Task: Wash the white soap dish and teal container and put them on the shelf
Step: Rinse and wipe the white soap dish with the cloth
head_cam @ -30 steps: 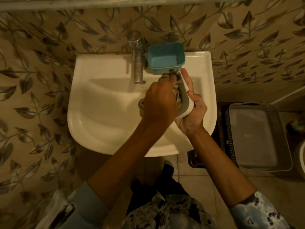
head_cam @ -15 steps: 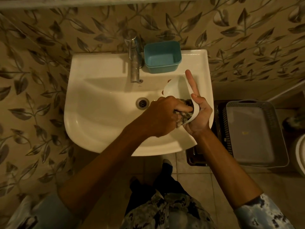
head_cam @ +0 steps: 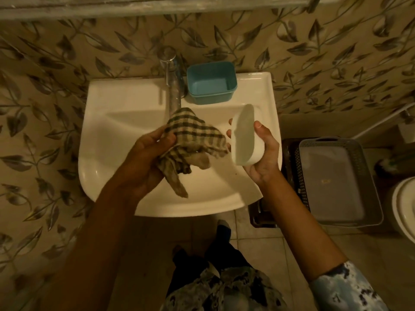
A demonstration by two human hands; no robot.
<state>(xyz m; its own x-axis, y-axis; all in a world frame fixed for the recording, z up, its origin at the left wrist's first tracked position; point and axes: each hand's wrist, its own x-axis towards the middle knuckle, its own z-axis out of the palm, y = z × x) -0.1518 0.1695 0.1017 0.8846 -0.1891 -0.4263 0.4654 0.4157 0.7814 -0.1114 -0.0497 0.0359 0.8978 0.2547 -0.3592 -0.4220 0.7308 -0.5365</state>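
Note:
My right hand [head_cam: 261,158] grips the white soap dish [head_cam: 246,136] over the right side of the white sink [head_cam: 116,140], tilted so its hollow faces left. My left hand [head_cam: 148,153] holds a checked cloth [head_cam: 193,140] over the middle of the basin, apart from the dish. The teal container [head_cam: 211,85] stands upright and empty on the sink's back ledge, right of the chrome tap [head_cam: 173,79]. A grey ledge that may be the shelf [head_cam: 157,4] runs along the top of the view.
Leaf-patterned wall tiles surround the sink. On the floor to the right a grey plastic basket [head_cam: 336,180] sits on a dark crate [head_cam: 289,162]. A white toilet rim [head_cam: 404,205] shows at the far right edge. My legs stand below the sink.
My left hand has pulled the cloth out of the dish and moved left. The dish has turned so its hollow shows, and my right hand has shifted its grip.

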